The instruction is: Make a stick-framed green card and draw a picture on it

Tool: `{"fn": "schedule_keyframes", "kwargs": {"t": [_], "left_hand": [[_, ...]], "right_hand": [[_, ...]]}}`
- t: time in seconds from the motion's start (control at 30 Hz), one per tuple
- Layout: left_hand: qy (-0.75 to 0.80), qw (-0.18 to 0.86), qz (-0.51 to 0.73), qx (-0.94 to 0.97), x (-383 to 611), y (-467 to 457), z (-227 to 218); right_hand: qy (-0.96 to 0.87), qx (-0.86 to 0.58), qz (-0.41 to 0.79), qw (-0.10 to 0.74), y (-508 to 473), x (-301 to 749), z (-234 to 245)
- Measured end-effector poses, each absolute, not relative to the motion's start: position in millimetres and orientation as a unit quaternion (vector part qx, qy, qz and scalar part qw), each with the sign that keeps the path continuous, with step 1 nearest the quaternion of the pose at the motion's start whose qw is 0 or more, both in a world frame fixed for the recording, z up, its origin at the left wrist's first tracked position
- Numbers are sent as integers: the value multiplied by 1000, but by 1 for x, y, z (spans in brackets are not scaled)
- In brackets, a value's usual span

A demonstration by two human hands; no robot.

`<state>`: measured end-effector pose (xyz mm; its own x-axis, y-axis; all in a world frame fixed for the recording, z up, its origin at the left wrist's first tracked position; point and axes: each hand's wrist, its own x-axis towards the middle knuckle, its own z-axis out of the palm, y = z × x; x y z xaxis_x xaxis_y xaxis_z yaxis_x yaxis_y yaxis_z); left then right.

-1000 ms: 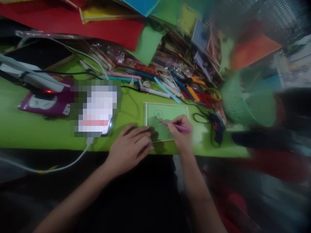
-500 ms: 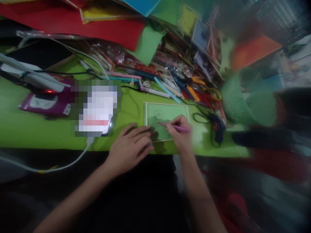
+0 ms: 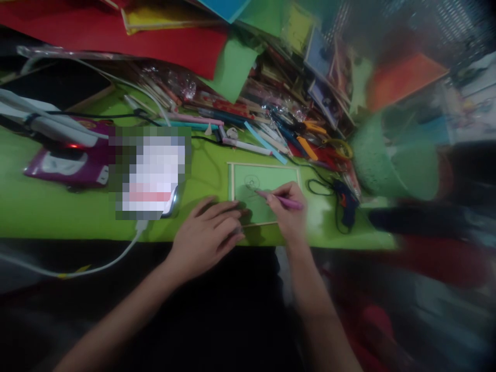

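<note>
A small green card (image 3: 271, 182) with a pale stick frame lies on the lime-green table (image 3: 50, 212). A small round drawing sits near its top. My right hand (image 3: 289, 214) is closed on a pink pen (image 3: 279, 200), whose tip touches the card below the drawing. My left hand (image 3: 209, 235) lies flat with fingers stretched out, pressing the card's lower left corner.
A phone on a white cable (image 3: 151, 173) lies left of the card, beside a purple device (image 3: 70, 165). Pens, sticks and scissors (image 3: 267, 134) pile behind. A black glue gun (image 3: 346, 204) and a green basket (image 3: 383, 160) stand right. Coloured paper sheets (image 3: 163, 41) cover the back.
The pen tip has shifted slightly over the card. My left hand has stayed where it was.
</note>
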<state>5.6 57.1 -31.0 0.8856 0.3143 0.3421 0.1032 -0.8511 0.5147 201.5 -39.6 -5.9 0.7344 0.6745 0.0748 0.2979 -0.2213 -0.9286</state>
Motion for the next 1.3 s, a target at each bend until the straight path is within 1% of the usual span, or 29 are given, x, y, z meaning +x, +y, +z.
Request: {"fn": "schedule_keyframes", "kwargs": {"t": [0.5, 0.73, 0.93, 1.2, 1.3], "left_hand": [[116, 264, 198, 937, 5, 58, -31], [115, 256, 209, 937, 6, 57, -31], [110, 250, 210, 939, 5, 58, -31], [115, 267, 204, 935, 6, 58, -30], [115, 274, 199, 934, 6, 58, -29]], "right_hand": [[-329, -787, 153, 499, -42, 204, -6], [-316, -773, 165, 525, -39, 202, -5], [-331, -776, 163, 511, -40, 201, -6], [-324, -772, 163, 522, -40, 202, -5], [-325, -782, 164, 506, -40, 203, -5]]}}
